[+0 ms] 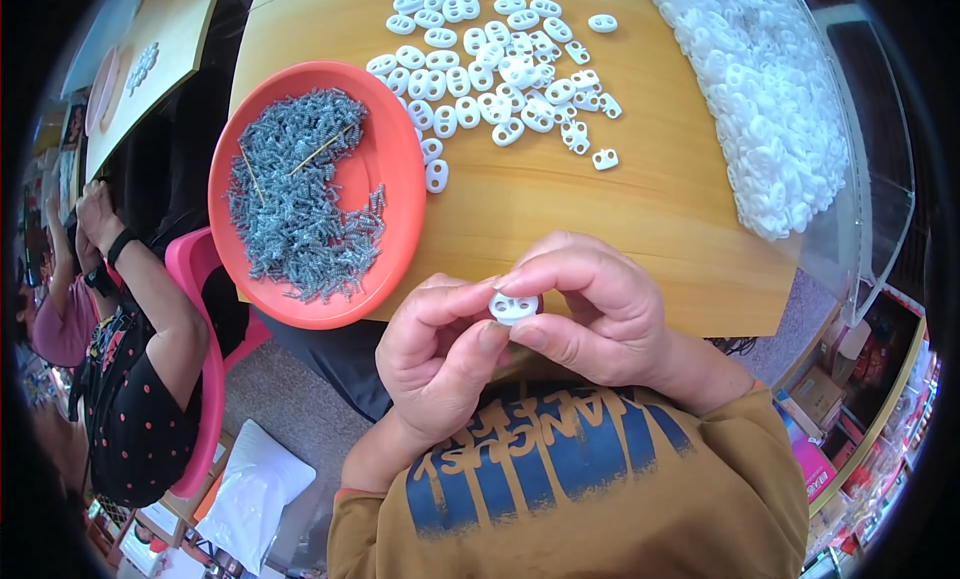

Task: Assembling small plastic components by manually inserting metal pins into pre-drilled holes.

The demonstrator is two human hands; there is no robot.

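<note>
Your left hand (435, 354) and right hand (590, 304) both pinch one white toggle (513, 307) between thumb and fingers, held off the surface (620, 209). Risk: an uneven squeeze could pop it out, dropping into your lap.

My two hands meet close in front of my chest. My left hand (435, 344) curls with its thumb pressed forward. My right hand (590, 304) arches over from the right, its forefinger and thumb pinched toward the left thumb, wrist bent inward.
</note>
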